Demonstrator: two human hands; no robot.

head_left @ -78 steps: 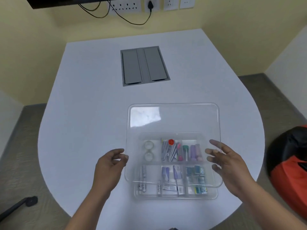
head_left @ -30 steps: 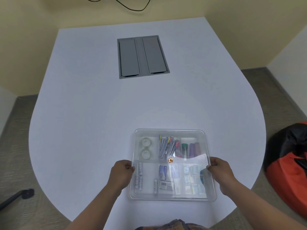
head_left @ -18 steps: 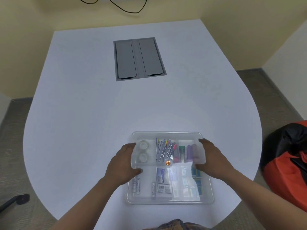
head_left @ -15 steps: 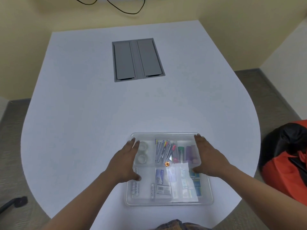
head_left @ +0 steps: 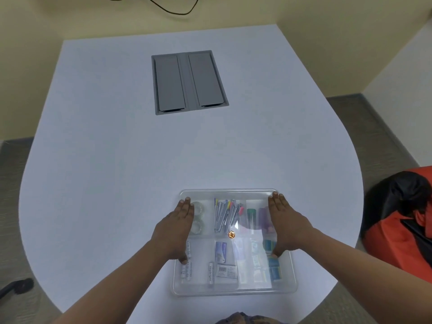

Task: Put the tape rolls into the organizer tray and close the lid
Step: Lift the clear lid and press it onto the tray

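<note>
A person stands at a white counter [head_left: 117, 160] pressing a clear lid [head_left: 233, 194] down onto a clear organizer tray [head_left: 233, 291] near the counter's front edge. The left hand [head_left: 174, 230] and right hand [head_left: 288, 228] lie flat and open on the lid's left and right sides, fingers pointing away. Two tape rolls [head_left: 198, 217] already sit in the far-left compartment, so the task looks nearly finished; only seating the lid fully seems left. Other compartments hold pens [head_left: 225, 213], batteries [head_left: 188, 265] and small packets [head_left: 226, 270].
</note>
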